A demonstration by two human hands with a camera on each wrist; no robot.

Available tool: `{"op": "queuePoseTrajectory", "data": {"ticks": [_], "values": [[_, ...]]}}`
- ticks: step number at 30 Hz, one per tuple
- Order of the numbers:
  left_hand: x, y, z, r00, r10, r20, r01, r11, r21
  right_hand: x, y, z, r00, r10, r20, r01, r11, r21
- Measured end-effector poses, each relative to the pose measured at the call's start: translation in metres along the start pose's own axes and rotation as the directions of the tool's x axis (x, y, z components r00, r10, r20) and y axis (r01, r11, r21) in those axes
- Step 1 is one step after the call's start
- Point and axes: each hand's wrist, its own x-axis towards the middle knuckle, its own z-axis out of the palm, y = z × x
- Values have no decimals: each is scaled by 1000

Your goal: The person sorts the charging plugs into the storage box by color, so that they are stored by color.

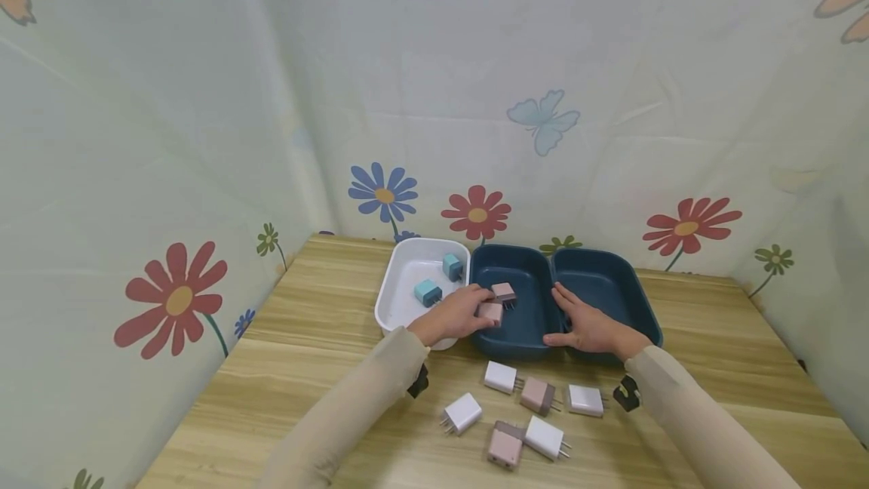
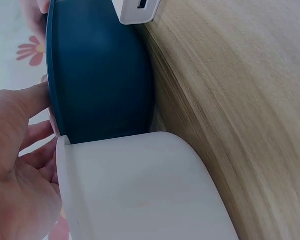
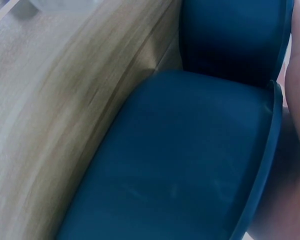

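Observation:
My left hand (image 1: 456, 314) reaches over the near side of the middle blue tray (image 1: 532, 327) and pinches a pink charger (image 1: 490, 313) between thumb and fingers, low inside it. Another pink charger (image 1: 504, 292) lies just beyond. In the left wrist view, the tray walls mostly hide what those fingers hold. My right hand (image 1: 589, 327) is spread with nothing in its grasp, by the adjoining rims of the middle and right blue trays (image 1: 604, 285). The right wrist view shows only part of this hand beside the blue rim (image 3: 276, 120).
A white tray (image 1: 397, 304) at left contains two teal chargers (image 1: 428, 292). On the wooden table (image 1: 326, 308), in front of the trays, lie several white chargers (image 1: 500, 377) and two pink ones (image 1: 505, 447). A flowered cloth (image 1: 434, 96) hangs behind.

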Motion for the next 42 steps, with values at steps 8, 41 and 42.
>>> {"op": "queuePoseTrajectory", "data": {"ticks": [8, 41, 42], "values": [[3, 1, -1, 1000, -2, -4, 2, 1000, 0, -2, -2, -1, 1000, -12, 2, 12, 1000, -4], [-73, 39, -2, 946, 307, 109, -313, 949, 45, 1, -2, -2, 1000, 24, 4, -24, 1000, -12], [-75, 41, 1, 939, 322, 122, -330, 943, 49, 1, -2, -1, 1000, 28, 5, -28, 1000, -12]]}}
